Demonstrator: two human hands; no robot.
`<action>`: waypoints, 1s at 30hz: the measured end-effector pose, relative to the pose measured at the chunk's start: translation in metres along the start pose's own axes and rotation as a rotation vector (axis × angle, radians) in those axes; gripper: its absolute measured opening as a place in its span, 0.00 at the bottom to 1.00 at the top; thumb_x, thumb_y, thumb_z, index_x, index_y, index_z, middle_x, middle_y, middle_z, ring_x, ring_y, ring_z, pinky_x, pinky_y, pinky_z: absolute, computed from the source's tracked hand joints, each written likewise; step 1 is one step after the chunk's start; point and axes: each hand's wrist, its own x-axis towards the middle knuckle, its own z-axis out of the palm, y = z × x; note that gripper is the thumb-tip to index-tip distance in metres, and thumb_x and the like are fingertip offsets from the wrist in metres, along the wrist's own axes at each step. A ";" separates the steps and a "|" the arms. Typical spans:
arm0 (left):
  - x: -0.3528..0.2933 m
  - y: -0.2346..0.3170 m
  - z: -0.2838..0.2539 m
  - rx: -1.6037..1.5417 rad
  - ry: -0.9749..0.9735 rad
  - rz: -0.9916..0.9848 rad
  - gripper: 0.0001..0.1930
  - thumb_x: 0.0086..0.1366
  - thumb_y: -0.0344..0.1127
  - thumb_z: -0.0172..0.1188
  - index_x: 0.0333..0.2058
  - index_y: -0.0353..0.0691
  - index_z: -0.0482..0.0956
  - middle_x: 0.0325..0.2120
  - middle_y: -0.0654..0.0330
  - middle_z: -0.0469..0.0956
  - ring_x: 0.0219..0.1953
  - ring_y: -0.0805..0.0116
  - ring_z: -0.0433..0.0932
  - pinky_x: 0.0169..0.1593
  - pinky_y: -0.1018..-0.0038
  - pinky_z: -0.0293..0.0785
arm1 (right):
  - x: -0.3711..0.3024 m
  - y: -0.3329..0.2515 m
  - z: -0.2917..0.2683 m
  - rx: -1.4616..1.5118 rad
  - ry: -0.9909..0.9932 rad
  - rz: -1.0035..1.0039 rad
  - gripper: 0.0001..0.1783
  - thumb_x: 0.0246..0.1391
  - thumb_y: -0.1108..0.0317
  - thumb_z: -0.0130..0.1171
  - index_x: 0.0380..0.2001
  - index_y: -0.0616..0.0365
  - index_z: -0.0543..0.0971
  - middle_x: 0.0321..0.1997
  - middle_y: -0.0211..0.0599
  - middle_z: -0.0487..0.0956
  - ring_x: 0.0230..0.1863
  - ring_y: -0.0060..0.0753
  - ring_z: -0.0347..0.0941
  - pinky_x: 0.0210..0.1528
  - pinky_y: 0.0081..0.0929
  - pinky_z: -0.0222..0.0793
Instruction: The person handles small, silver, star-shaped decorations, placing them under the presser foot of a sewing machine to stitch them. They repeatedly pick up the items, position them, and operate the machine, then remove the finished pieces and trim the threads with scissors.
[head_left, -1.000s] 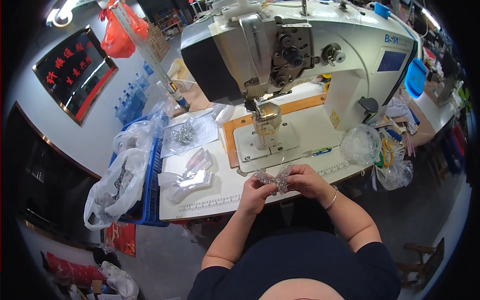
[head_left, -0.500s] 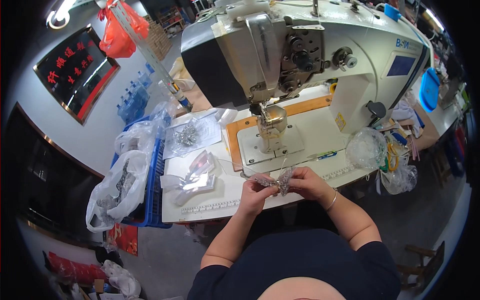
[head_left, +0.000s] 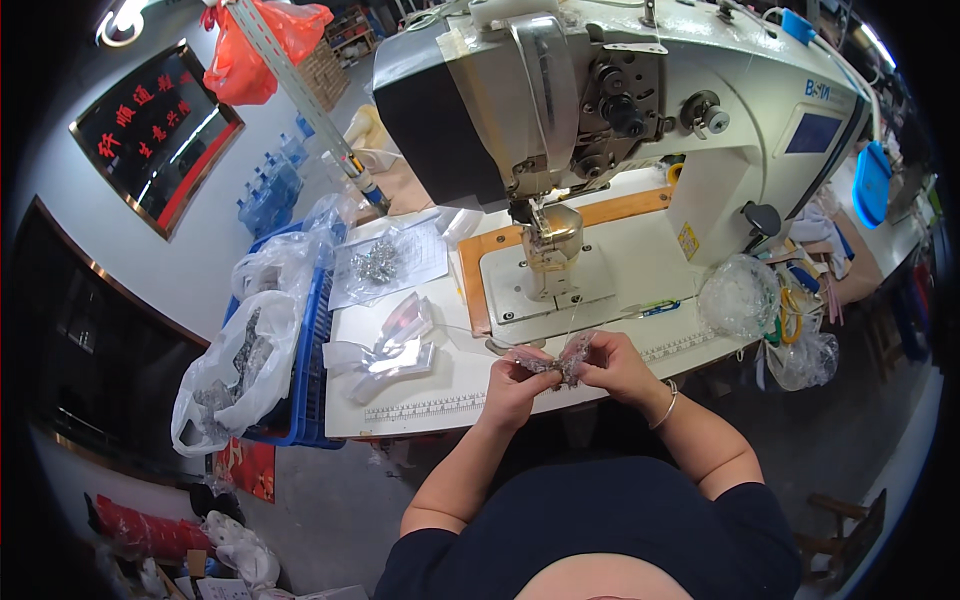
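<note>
Head view: both hands meet at the front edge of the white table [head_left: 420, 415], right in front of the sewing machine [head_left: 620, 110]. Left hand [head_left: 515, 378] and right hand [head_left: 620, 365] each pinch one end of a small sparkly trim piece [head_left: 562, 360]; fingers curled tight on it, thumbs on top. Trim piece sits between the two hands, just above the table edge, near the machine's base plate [head_left: 560, 285]. Cannot tell if it touches the table.

Needle area with presser foot [head_left: 548, 240] is well behind the hands, apart from the trim. Orange board [head_left: 480, 270] lies under and left of the base plate. Printed ruler strip [head_left: 425, 408] runs along the table's front edge, left of the left hand.

Left on the table: clear plastic bags [head_left: 385, 345], loosely piled; further back a sheet of paper with a small heap of silvery bits [head_left: 378, 262]. Blue crate [head_left: 305, 370] stands just beside the table's left end, holding white plastic bags [head_left: 235, 370] with grey contents.

Right side: a clear bag [head_left: 738, 298] at the table's front corner, another bag [head_left: 800, 360] hanging below it. Bracelet [head_left: 668, 405] on the right wrist. Red plastic bag [head_left: 262, 40] hangs at top left.
</note>
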 end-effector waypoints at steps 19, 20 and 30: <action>0.002 -0.003 -0.001 0.261 -0.096 0.190 0.06 0.52 0.23 0.61 0.29 0.37 0.74 0.25 0.59 0.75 0.27 0.69 0.74 0.32 0.74 0.72 | 0.001 0.008 -0.020 0.150 0.011 0.086 0.14 0.42 0.78 0.62 0.36 0.64 0.74 0.34 0.36 0.77 0.39 0.27 0.73 0.44 0.24 0.70; 0.002 0.005 0.001 0.501 -0.106 0.377 0.05 0.53 0.24 0.61 0.28 0.37 0.75 0.25 0.59 0.75 0.26 0.69 0.74 0.32 0.75 0.72 | 0.001 0.005 -0.012 0.054 0.145 0.085 0.14 0.43 0.78 0.61 0.36 0.64 0.74 0.33 0.35 0.76 0.38 0.26 0.73 0.43 0.23 0.70; 0.024 0.081 0.019 1.559 -0.735 1.372 0.07 0.46 0.29 0.60 0.28 0.44 0.77 0.31 0.65 0.76 0.33 0.69 0.77 0.35 0.75 0.77 | -0.002 -0.014 -0.011 0.279 0.024 0.245 0.17 0.57 0.63 0.53 0.39 0.68 0.76 0.33 0.37 0.78 0.34 0.25 0.73 0.42 0.22 0.68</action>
